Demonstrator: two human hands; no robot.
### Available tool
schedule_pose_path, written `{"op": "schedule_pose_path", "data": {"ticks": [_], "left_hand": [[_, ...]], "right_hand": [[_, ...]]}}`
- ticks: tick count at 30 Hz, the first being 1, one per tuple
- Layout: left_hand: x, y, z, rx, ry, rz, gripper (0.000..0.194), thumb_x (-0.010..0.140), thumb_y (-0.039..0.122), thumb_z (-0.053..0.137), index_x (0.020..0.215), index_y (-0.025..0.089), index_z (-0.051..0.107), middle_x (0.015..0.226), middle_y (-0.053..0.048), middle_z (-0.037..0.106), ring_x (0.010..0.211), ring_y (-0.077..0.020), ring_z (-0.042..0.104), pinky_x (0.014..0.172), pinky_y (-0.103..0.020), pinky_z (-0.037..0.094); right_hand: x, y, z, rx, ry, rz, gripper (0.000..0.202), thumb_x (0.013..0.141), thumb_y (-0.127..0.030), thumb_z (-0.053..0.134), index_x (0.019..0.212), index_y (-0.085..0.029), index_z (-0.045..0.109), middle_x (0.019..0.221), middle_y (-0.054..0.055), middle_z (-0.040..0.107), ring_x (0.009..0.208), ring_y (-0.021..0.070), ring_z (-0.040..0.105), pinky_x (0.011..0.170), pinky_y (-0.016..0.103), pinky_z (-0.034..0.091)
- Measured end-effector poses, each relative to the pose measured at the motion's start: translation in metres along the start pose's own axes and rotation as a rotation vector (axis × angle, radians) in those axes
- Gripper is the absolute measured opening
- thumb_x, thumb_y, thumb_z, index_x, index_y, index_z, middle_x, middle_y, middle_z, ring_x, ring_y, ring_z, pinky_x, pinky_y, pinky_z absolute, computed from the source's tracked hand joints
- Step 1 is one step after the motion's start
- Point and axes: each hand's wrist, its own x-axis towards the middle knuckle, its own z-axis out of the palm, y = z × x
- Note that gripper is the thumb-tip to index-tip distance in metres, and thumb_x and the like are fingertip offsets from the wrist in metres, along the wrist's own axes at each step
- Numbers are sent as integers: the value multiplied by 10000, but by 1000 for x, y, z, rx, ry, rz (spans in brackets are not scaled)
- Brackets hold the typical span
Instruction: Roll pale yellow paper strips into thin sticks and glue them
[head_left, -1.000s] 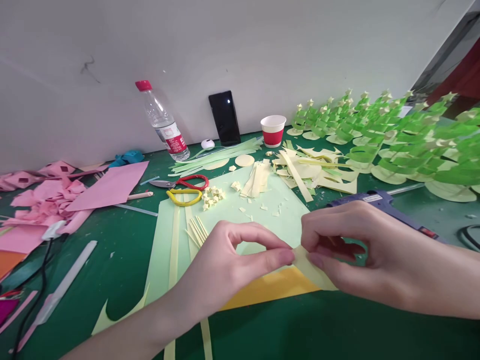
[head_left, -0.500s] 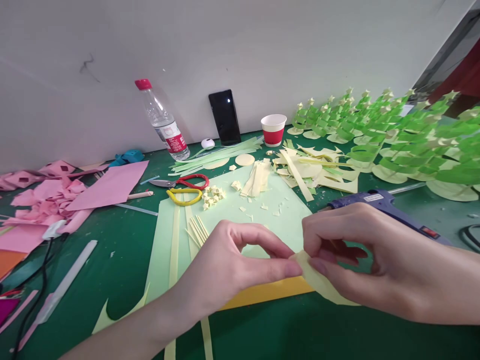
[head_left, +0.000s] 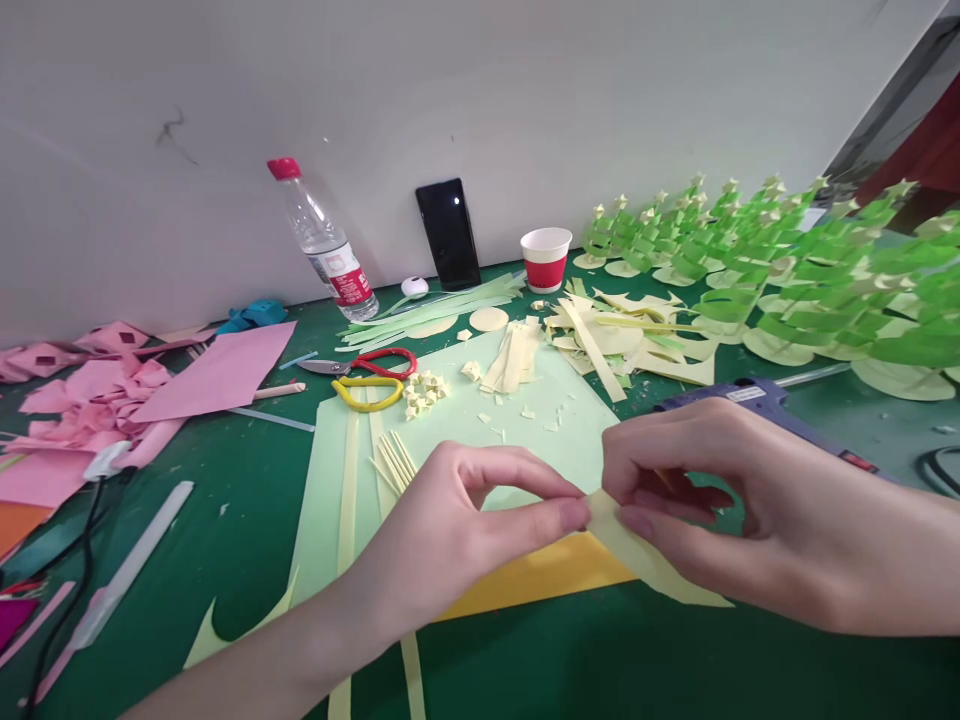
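A pale yellow paper strip (head_left: pixel 651 553) is pinched between my two hands above the front of the table. My left hand (head_left: pixel 480 530) grips its left end between thumb and fingers. Close beside it, my right hand (head_left: pixel 720 510) pinches the same strip, and the strip's loose end hangs down to the right below the thumb. Under the hands lie a light green paper sheet (head_left: pixel 465 420) and an orange-yellow sheet (head_left: pixel 536 580). Small folded paper stars (head_left: pixel 426 394) and several thin yellow sticks (head_left: pixel 395 462) rest on the green sheet.
Scissors (head_left: pixel 367 378) lie behind the stars. A blue glue gun (head_left: pixel 765 395) sits behind my right hand. At the back stand a bottle (head_left: pixel 334 255), a phone (head_left: pixel 448 235) and a paper cup (head_left: pixel 546 262). Green paper trees (head_left: pixel 825 270) fill the right; pink paper (head_left: pixel 217 372) covers the left.
My fingers have shifted slightly on the strip, and a bit more of it shows between them. The strip's loose end has swung a little to the right.
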Motion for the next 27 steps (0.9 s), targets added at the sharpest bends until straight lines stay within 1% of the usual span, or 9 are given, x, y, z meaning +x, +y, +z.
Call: {"op": "schedule_pose_path", "data": {"ticks": [3, 5, 8, 12, 18, 21, 24, 26, 27], "left_hand": [[0, 0, 1, -33, -13, -29, 99, 671, 151, 773, 611, 215, 727, 689, 52, 694, 729, -120, 610, 762, -216, 443], [0, 0, 2, -48, -23, -60, 98, 653, 186, 794, 602, 198, 712, 686, 44, 682, 691, -119, 588, 765, -235, 439], [0, 0, 3, -53, -31, -102, 159, 616, 219, 825, 578, 184, 674, 659, 43, 645, 679, -123, 562, 748, -247, 424], [0, 0, 3, -29, -33, -145, 238, 578, 245, 845, 538, 180, 619, 633, 49, 608, 683, -128, 548, 758, -260, 410], [-1, -1, 8, -19, -60, -213, 259, 560, 247, 848, 531, 174, 601, 650, 33, 614, 775, -161, 586, 737, -243, 415], [0, -2, 10, 10, -51, -218, 245, 569, 217, 840, 537, 175, 601, 666, 33, 631, 763, -155, 588, 730, -232, 420], [-1, -3, 9, 35, -43, -197, 207, 585, 222, 835, 564, 183, 632, 665, 40, 645, 754, -151, 589, 740, -225, 430], [-2, -3, 7, 24, -41, -134, 156, 674, 274, 784, 605, 192, 671, 677, 40, 665, 720, -135, 585, 723, -212, 443], [-2, -3, 6, 6, -35, -88, 171, 748, 309, 725, 626, 196, 689, 677, 39, 672, 689, -123, 578, 711, -204, 450]], "right_hand": [[0, 0, 1, -22, -2, -28, 207, 868, -241, 467, 678, -190, 530, 582, -32, 460, 503, 74, 333, 448, 184, 285], [0, 0, 2, -35, -5, -41, 252, 881, -262, 453, 650, -183, 510, 564, -29, 432, 498, 73, 312, 444, 184, 280], [-1, 0, 3, -49, -24, -73, 255, 872, -233, 445, 628, -176, 491, 543, -33, 412, 486, 67, 302, 428, 178, 266], [-2, 2, 3, -40, -43, -105, 196, 858, -193, 450, 693, -191, 557, 603, -29, 506, 523, 66, 384, 453, 161, 309], [2, -1, 3, 122, 49, -31, 110, 780, -155, 548, 727, -225, 615, 634, -56, 567, 515, 55, 397, 436, 127, 325], [4, -3, 5, 176, 31, -5, 90, 749, -153, 582, 699, -213, 628, 615, -52, 562, 499, 39, 396, 412, 109, 300], [5, -1, 8, 183, 58, 24, 105, 721, -133, 577, 639, -190, 608, 511, -56, 458, 445, 31, 330, 373, 124, 230], [5, 2, 11, 207, 118, 30, 109, 726, -151, 568, 630, -187, 606, 474, -59, 392, 427, 36, 288, 361, 149, 192], [5, 4, 11, 237, 143, 32, 113, 741, -171, 562, 642, -187, 612, 480, -56, 401, 428, 38, 288, 364, 157, 193]]}}
